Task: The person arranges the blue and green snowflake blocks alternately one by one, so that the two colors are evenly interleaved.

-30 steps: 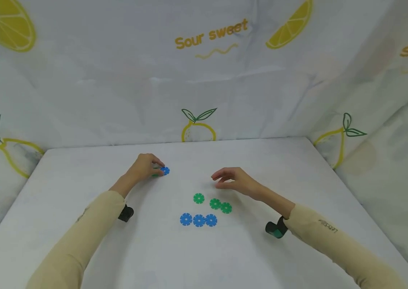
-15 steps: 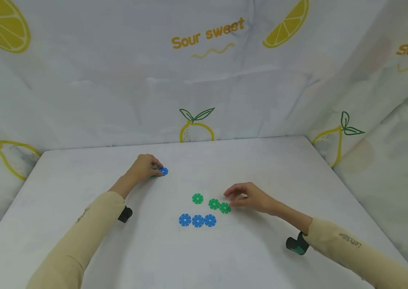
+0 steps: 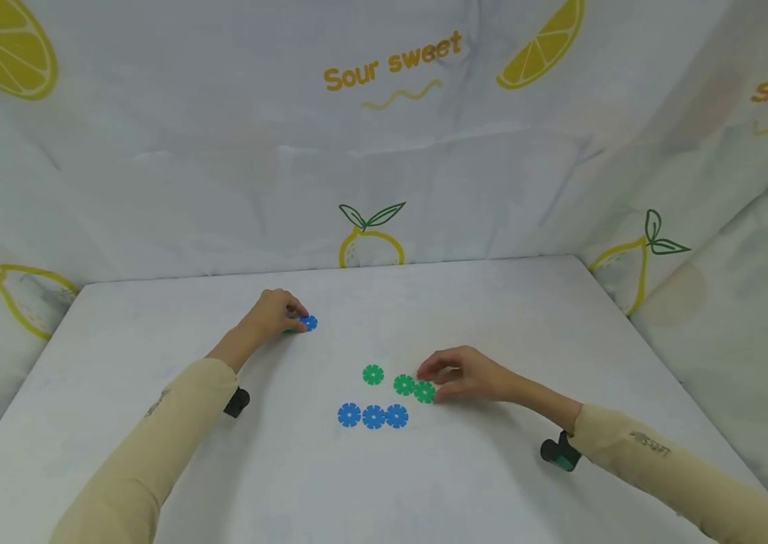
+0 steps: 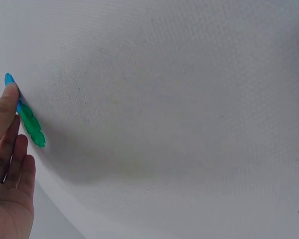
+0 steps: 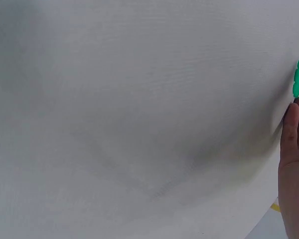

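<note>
In the head view, my left hand [image 3: 277, 312] is at the far left of the white table. Its thumb and fingers pinch a blue snowflake disc [image 3: 311, 323]. A green disc [image 4: 31, 124] sits right against the blue one in the left wrist view, partly hidden by the hand in the head view. My right hand [image 3: 469, 374] is right of centre, with thumb and forefinger at two sides of the rightmost green snowflake disc [image 3: 425, 392]. That disc lies against a second green disc [image 3: 404, 384]; whether they interlock cannot be told.
A separate green disc [image 3: 373, 375] lies left of that pair. Three blue discs [image 3: 374, 416] lie in a row nearer me. Lemon-printed white cloth [image 3: 255, 189] hangs behind the table [image 3: 329, 483].
My right hand has moved right and toward me, down to the rightmost green disc, and its thumb and forefinger have come round its edge. The left hand has stayed in place.
</note>
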A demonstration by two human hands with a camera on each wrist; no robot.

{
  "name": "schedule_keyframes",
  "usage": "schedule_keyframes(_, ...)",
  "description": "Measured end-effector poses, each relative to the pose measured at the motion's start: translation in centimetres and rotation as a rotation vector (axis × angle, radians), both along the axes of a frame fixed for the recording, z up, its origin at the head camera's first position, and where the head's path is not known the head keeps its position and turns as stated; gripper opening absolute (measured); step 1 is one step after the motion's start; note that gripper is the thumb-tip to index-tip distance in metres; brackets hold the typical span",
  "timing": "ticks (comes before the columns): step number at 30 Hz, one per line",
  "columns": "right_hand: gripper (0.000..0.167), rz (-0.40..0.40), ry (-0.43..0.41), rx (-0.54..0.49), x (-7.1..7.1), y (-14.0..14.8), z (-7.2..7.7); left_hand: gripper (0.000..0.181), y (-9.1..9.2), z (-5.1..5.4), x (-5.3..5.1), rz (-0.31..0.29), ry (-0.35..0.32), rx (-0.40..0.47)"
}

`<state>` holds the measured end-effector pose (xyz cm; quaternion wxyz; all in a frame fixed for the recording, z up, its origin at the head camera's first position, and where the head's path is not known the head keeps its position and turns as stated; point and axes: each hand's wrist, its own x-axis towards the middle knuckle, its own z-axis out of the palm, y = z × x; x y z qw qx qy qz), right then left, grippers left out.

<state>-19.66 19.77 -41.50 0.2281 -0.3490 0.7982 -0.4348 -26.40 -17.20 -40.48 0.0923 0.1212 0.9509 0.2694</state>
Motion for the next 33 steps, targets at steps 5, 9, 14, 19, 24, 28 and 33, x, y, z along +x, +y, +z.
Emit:
schedule_keyframes(5,0.035,0.013,-0.058,-0.022,0.05,-0.08,-0.04,0.026,0.03,0.13,-0.02,-0.004,-0.001,0.016)
schedule_keyframes(9,0.037,0.031,-0.079,-0.013,0.17,-0.18,0.02,0.026,-0.03,0.11,-0.1,-0.007,-0.001,0.03)
schedule_keyframes(14,0.036,0.068,-0.107,0.0,0.4,-0.11,0.22,0.025,-0.01,0.2,-0.18,-0.005,-0.009,0.047)
schedule_keyframes(19,0.038,0.121,-0.007,0.029,0.44,-0.16,0.19,0.025,-0.04,0.29,-0.11,0.006,-0.018,0.049)
schedule_keyframes(24,0.033,0.174,0.097,0.099,0.32,-0.3,0.2,0.026,-0.12,0.05,-0.16,0.003,-0.023,0.039)
schedule_keyframes(28,0.032,0.193,0.138,0.164,0.21,-0.4,0.29,0.026,-0.08,-0.16,-0.21,-0.004,-0.02,0.037)
schedule_keyframes(33,0.032,0.199,0.143,0.168,0.21,-0.55,0.23,0.026,-0.1,-0.23,-0.28,0.006,-0.026,0.039)
